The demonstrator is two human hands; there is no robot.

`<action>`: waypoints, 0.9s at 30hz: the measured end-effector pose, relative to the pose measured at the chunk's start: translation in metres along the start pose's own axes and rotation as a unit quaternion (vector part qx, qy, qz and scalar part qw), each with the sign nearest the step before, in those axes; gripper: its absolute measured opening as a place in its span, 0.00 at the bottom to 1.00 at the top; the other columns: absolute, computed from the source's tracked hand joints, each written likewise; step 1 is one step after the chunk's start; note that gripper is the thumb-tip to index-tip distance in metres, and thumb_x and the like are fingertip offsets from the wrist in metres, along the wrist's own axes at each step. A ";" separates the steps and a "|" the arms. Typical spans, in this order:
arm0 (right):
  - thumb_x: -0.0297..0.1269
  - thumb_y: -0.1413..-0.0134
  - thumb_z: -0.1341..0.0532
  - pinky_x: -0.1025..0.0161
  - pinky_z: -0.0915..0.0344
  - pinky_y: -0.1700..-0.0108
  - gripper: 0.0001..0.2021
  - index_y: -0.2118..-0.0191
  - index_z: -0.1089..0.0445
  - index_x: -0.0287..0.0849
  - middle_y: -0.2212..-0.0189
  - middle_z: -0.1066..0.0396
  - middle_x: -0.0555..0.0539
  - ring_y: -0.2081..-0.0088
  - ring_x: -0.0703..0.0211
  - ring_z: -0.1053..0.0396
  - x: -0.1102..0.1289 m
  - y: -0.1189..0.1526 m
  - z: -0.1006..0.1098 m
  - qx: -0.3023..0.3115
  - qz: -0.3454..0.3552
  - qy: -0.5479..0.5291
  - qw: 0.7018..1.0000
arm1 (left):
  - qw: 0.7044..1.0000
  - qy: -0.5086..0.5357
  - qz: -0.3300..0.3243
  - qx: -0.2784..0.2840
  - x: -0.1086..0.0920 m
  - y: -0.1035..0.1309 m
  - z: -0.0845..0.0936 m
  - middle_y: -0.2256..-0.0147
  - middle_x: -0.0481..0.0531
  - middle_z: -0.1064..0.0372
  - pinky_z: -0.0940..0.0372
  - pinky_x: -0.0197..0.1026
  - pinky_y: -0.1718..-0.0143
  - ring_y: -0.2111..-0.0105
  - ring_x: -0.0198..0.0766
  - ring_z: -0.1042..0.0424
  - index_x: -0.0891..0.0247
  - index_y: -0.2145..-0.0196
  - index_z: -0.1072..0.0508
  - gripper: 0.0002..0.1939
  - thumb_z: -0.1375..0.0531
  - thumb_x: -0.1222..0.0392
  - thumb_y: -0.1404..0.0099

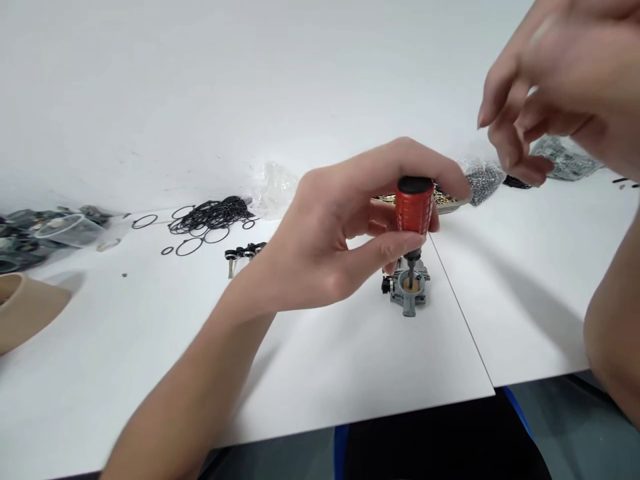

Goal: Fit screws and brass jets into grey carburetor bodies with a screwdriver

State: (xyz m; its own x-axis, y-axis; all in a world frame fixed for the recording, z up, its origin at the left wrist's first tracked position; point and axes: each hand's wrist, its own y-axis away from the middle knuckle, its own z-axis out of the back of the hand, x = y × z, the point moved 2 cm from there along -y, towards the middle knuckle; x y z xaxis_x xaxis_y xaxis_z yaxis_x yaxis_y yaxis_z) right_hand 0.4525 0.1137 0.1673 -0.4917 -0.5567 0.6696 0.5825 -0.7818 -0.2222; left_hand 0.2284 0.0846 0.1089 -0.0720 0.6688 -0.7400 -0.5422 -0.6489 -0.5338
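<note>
Here the left hand (330, 233)'s grip closes round the upright screwdriver (414, 207), above the carburetor (410, 290).

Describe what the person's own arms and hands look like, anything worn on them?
Both are bare. The left hand and its forearm show no sleeve, glove, watch or ring. The right hand, partly blurred at the frame's top right, also shows no glove or ring; its forearm at the right edge is uncovered too. No markings or bands are visible on either.

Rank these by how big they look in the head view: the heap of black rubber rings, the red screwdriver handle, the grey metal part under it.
1. Heap of black rubber rings, spread widest.
2. Red screwdriver handle and grey metal part: they look alike in size, so no ranking between them.
</note>
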 end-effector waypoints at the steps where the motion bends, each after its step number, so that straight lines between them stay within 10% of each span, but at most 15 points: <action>1: 0.50 0.36 0.44 0.70 0.35 0.72 0.10 0.60 0.29 0.52 0.72 0.34 0.56 0.70 0.66 0.32 -0.005 -0.002 -0.003 0.014 0.014 0.033 0.999 | 1.000 -0.013 -0.002 0.001 -0.001 0.000 -0.001 0.61 0.50 0.24 0.24 0.39 0.69 0.63 0.39 0.22 0.55 0.51 0.25 0.14 0.34 0.62 0.35; 6: 0.50 0.47 0.32 0.60 0.30 0.68 0.20 0.53 0.28 0.43 0.58 0.26 0.45 0.63 0.53 0.27 -0.037 0.003 -0.078 0.227 -0.035 0.126 0.965 | 0.995 -0.014 -0.087 -0.048 -0.004 -0.006 -0.008 0.64 0.48 0.23 0.25 0.37 0.69 0.69 0.34 0.25 0.58 0.57 0.21 0.12 0.31 0.66 0.39; 12: 0.44 0.39 0.39 0.56 0.33 0.67 0.13 0.54 0.29 0.43 0.53 0.30 0.42 0.67 0.54 0.28 -0.060 0.027 -0.120 0.166 -0.025 0.174 0.970 | 0.996 -0.022 -0.066 -0.047 -0.008 -0.005 -0.005 0.67 0.49 0.23 0.25 0.37 0.71 0.66 0.39 0.22 0.57 0.55 0.20 0.15 0.32 0.69 0.39; 19: 0.44 0.35 0.42 0.58 0.33 0.63 0.12 0.52 0.27 0.46 0.52 0.30 0.40 0.63 0.55 0.29 -0.118 0.072 -0.019 0.080 -0.101 0.199 0.971 | 0.988 -0.001 -0.076 -0.133 -0.017 0.002 0.015 0.66 0.52 0.24 0.28 0.36 0.80 0.69 0.39 0.22 0.60 0.58 0.21 0.10 0.32 0.68 0.38; 27: 0.40 0.36 0.45 0.54 0.37 0.59 0.12 0.62 0.27 0.41 0.63 0.28 0.35 0.66 0.50 0.31 -0.235 0.124 0.117 -0.060 -0.262 0.385 0.883 | 0.998 0.001 -0.003 -0.066 0.005 -0.006 0.010 0.63 0.50 0.25 0.26 0.37 0.74 0.69 0.36 0.23 0.60 0.59 0.24 0.08 0.36 0.66 0.37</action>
State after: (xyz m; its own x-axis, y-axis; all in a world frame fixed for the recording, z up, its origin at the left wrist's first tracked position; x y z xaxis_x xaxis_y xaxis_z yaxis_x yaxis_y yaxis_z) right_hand 0.7162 0.1803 0.0647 -0.9945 -0.0996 0.0318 0.0947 -0.9871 -0.1293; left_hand 0.2232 0.0954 0.1125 -0.0667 0.6719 -0.7377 -0.4275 -0.6873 -0.5873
